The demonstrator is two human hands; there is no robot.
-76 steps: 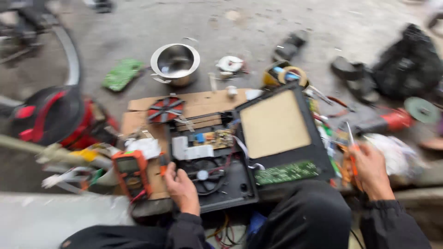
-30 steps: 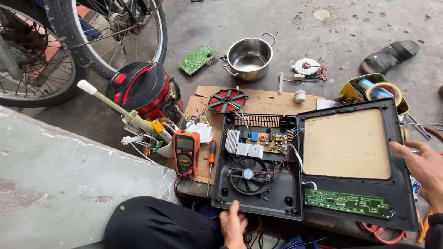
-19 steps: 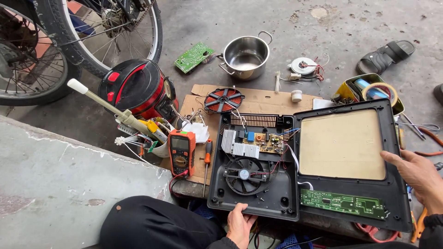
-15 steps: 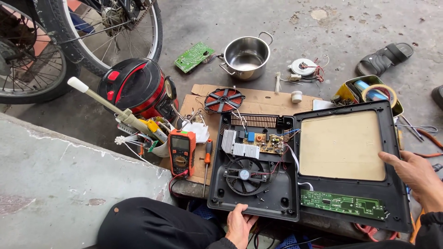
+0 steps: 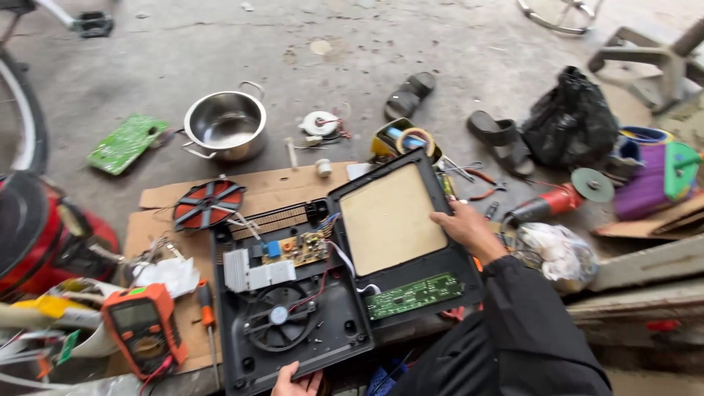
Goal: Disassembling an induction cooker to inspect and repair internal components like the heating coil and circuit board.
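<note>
My right hand lay on the right edge of the cooker's top panel, fingers spread flat over the black frame beside the tan square; it pressed rather than gripped, the hand open. My left hand sat at the near edge of the cooker base, fingertips curled up onto the rim. Only its fingers showed at the bottom of the view, so I could not tell how firmly they closed.

The cooker lay opened on a sheet of cardboard on the concrete floor, right in front of my knees. The base held a round fan, a small circuit board and a grey heat sink. The top panel was tilted up against the base's right side, with a long green board along its near edge.

A copper coil disc rested on the cardboard just behind the base. To the left lay an orange meter with a screwdriver beside it. Farther back stood a steel pot, with a loose green board to its left. On my right were an angle grinder, a black bag and two sandals.
</note>
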